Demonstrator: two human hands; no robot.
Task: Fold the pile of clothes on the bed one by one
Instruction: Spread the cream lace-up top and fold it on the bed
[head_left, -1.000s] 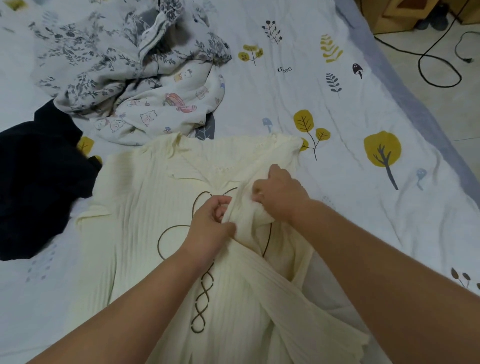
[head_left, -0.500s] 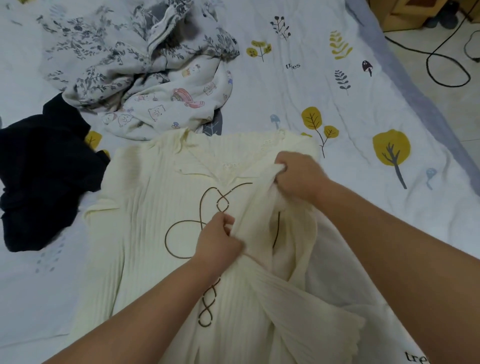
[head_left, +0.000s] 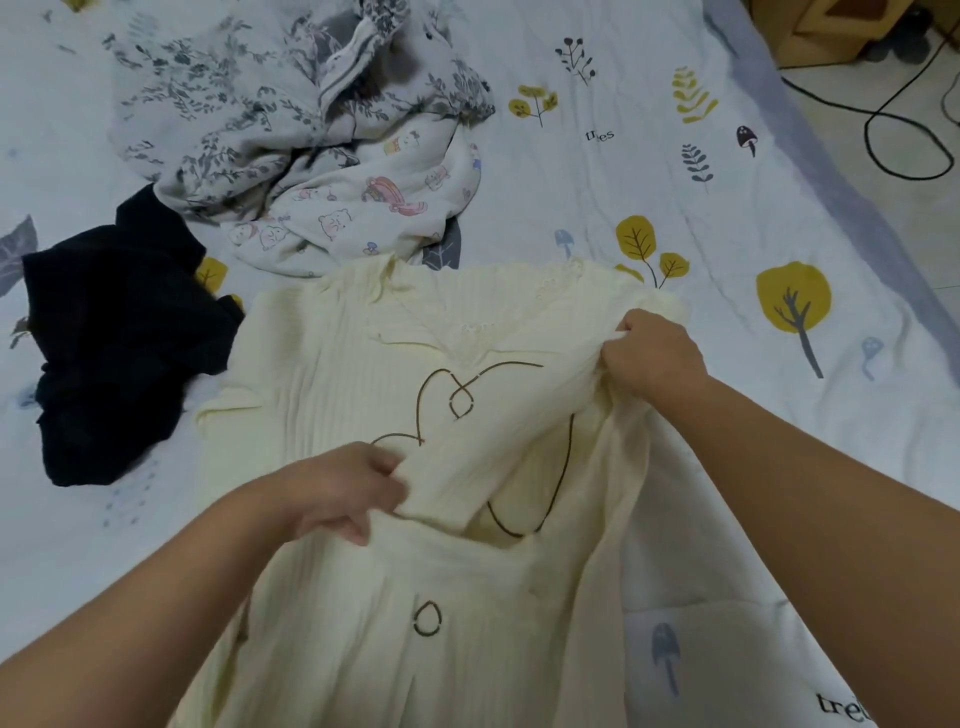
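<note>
Cream top (head_left: 332, 364) lies flat mid-bed, long axis running near-to-far, neckline pointing away from the person. Left hand (head_left: 337, 493) pinches a fold w/ curled fingers at chest level; right hand (head_left: 652, 358) grips bunched fabric by the right shoulder, fingers closed tight.

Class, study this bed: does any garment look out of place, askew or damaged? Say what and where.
Nothing looks damaged. The cream top lies askew: its right sleeve is bunched across the chest, gripped by the left hand and right hand. Beyond it, the floral garment and black garment lie crumpled, unfolded.
</note>
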